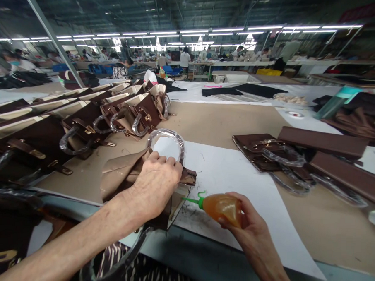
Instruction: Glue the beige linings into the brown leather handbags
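My left hand (160, 183) is closed over the upper part of a brown handbag (123, 176) that lies at the table's front edge. One plastic-wrapped handle (181, 143) of the bag loops up beyond my knuckles, and another hangs down below the table edge. In my right hand (253, 226) is a squeeze bottle (223, 209) of amber glue-like liquid, held on its side. Its thin green nozzle points left, and the tip is at the bag's open edge; whether it touches is hard to tell. My left fingertips are hidden behind the bag.
Several brown handbags (81, 124) stand in rows at the left. On the right lie a flat bag piece (256, 152) with wrapped handles and long brown panels (327, 138). White paper (248, 187) covers the table's middle. A teal-lidded bottle (338, 103) stands far right. People work in the background.
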Demonstrator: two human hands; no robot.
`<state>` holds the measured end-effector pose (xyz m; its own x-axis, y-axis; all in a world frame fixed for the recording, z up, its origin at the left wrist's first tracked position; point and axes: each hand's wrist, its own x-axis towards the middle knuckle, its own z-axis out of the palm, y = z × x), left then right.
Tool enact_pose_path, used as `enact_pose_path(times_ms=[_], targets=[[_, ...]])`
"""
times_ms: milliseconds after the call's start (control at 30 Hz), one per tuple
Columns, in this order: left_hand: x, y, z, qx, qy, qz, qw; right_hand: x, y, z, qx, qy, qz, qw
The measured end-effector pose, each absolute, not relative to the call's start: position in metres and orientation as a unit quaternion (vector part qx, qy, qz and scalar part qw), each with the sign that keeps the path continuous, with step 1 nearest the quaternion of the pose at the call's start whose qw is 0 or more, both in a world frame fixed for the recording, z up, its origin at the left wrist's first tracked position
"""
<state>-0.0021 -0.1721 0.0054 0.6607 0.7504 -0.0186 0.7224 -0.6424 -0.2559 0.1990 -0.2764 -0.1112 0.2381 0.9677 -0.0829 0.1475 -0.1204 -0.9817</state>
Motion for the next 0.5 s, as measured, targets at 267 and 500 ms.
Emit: enact_pose_path(times_ms=[267, 500], targets=[[-0.014, -0.128, 0.04, -0.886, -0.46, 0.041, 0.038, 0.208, -0.251, -0.119, -0.553, -0.69, 0.153, 0.441], [-0.028, -0.11, 0.06, -0.844, -0.532, 0.002, -0.066, 0.258, -0.233, -0.055, -0.58, -0.657, -0.115, 0.467]])
